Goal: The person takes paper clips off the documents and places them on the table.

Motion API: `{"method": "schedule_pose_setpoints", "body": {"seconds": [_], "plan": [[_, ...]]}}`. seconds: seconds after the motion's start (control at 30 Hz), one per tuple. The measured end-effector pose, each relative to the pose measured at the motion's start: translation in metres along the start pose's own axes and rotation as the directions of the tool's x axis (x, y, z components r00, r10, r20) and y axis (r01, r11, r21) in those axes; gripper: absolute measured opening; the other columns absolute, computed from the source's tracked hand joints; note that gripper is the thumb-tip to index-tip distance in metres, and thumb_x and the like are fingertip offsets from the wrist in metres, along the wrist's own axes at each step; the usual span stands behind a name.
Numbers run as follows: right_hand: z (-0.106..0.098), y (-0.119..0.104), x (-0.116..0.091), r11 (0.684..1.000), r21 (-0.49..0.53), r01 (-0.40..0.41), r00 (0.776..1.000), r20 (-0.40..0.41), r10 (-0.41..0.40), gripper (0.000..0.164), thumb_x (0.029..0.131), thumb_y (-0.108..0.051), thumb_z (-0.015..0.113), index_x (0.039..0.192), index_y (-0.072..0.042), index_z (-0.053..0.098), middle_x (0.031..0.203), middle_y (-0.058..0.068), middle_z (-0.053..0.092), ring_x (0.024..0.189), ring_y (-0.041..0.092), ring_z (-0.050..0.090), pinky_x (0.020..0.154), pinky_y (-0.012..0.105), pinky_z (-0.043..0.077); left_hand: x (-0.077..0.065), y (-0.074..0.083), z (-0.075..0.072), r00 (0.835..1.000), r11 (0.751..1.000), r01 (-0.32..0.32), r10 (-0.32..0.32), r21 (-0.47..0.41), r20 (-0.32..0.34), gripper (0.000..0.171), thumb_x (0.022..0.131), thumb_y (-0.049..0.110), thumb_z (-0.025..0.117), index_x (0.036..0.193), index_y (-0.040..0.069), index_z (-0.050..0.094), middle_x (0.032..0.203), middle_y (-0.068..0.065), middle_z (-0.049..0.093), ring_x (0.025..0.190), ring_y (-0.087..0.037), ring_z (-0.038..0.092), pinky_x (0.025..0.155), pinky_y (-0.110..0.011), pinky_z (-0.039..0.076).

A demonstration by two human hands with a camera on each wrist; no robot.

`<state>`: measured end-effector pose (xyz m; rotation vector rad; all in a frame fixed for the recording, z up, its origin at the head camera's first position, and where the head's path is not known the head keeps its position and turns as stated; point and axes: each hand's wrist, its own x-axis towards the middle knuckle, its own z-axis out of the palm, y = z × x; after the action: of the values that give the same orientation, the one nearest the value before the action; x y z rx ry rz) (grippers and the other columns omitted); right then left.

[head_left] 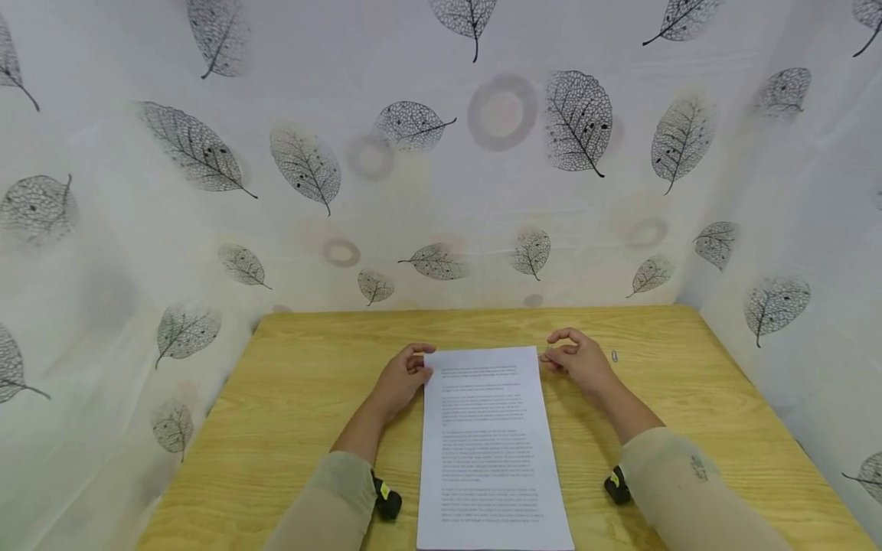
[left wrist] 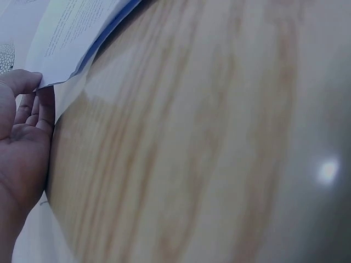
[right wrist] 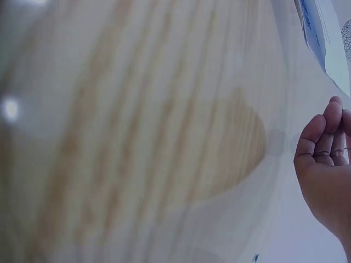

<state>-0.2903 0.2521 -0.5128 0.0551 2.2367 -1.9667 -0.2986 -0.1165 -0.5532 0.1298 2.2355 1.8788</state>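
Note:
A stack of printed paper sheets lies lengthwise on the table, its far end between my two hands. With thumb and fingers, my left hand pinches the far left corner, and the left wrist view shows that corner of the sheets raised in the grip. Beside the far right corner is my right hand, thumb and fingertips drawn together on a small thin pale thing, too small to name. A small paper clip lies on the table to the right of this hand.
The wood-grained table ends at a curtain printed with leaves, which also hangs at both sides. Black wrist devices with a yellow mark show by the left cuff and the right cuff.

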Motion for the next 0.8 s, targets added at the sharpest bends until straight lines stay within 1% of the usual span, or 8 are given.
{"method": "schedule_pose_setpoints", "body": {"seconds": [0.07, 0.27, 0.5, 0.7, 0.8], "plan": [[-0.003, -0.001, -0.002, 1.000, 0.004, 0.004, 1.000, -0.002, -0.004, 0.028, 0.108, -0.002, 0.063, 0.132, 0.007, 0.051, 0.093, 0.001, 0.078, 0.088, 0.010, 0.077, 0.083, 0.025, 0.063, 0.000, 0.000, 0.000, 1.000, 1.000, 0.001, -0.001, 0.000, 0.000, 0.038, 0.106, 0.001, 0.065, 0.140, 0.016, 0.065, 0.120, -0.013, 0.071, 0.100, -0.017, 0.065, 0.087, -0.029, 0.054], [-0.015, -0.006, -0.006, 1.000, -0.020, -0.003, 1.000, -0.003, 0.003, 0.029, 0.109, -0.006, 0.063, 0.134, 0.004, 0.052, 0.094, -0.003, 0.081, 0.089, 0.010, 0.078, 0.083, 0.025, 0.064, -0.001, 0.001, 0.001, 1.000, 1.000, 0.007, -0.007, 0.005, -0.004, 0.038, 0.106, 0.001, 0.064, 0.141, 0.017, 0.064, 0.123, -0.014, 0.071, 0.103, -0.018, 0.066, 0.088, -0.029, 0.055], [-0.029, -0.006, -0.007, 0.998, -0.059, -0.008, 1.000, -0.017, 0.007, 0.022, 0.107, -0.009, 0.067, 0.127, -0.002, 0.059, 0.093, -0.007, 0.082, 0.083, 0.009, 0.076, 0.081, 0.025, 0.064, 0.000, 0.001, 0.001, 1.000, 1.000, 0.003, -0.003, 0.007, -0.009, 0.037, 0.106, 0.001, 0.064, 0.140, 0.016, 0.065, 0.121, -0.014, 0.072, 0.102, -0.018, 0.065, 0.087, -0.029, 0.054], [-0.042, -0.008, -0.012, 0.997, -0.074, -0.010, 1.000, -0.024, 0.008, 0.026, 0.107, -0.012, 0.068, 0.130, -0.003, 0.060, 0.093, -0.009, 0.082, 0.084, 0.009, 0.076, 0.082, 0.026, 0.064, 0.000, 0.001, 0.000, 1.000, 1.000, 0.006, -0.006, 0.008, -0.005, 0.038, 0.106, 0.001, 0.065, 0.140, 0.016, 0.065, 0.120, -0.013, 0.072, 0.100, -0.017, 0.065, 0.086, -0.027, 0.054], [-0.051, -0.009, -0.013, 0.996, -0.086, 0.003, 0.999, -0.033, -0.006, 0.026, 0.108, -0.014, 0.069, 0.130, -0.004, 0.061, 0.093, -0.012, 0.082, 0.084, 0.008, 0.076, 0.082, 0.025, 0.064, 0.000, 0.003, -0.001, 1.000, 1.000, 0.015, -0.015, 0.006, 0.001, 0.038, 0.106, 0.001, 0.064, 0.141, 0.017, 0.064, 0.122, -0.013, 0.072, 0.102, -0.017, 0.066, 0.087, -0.026, 0.055]]}}
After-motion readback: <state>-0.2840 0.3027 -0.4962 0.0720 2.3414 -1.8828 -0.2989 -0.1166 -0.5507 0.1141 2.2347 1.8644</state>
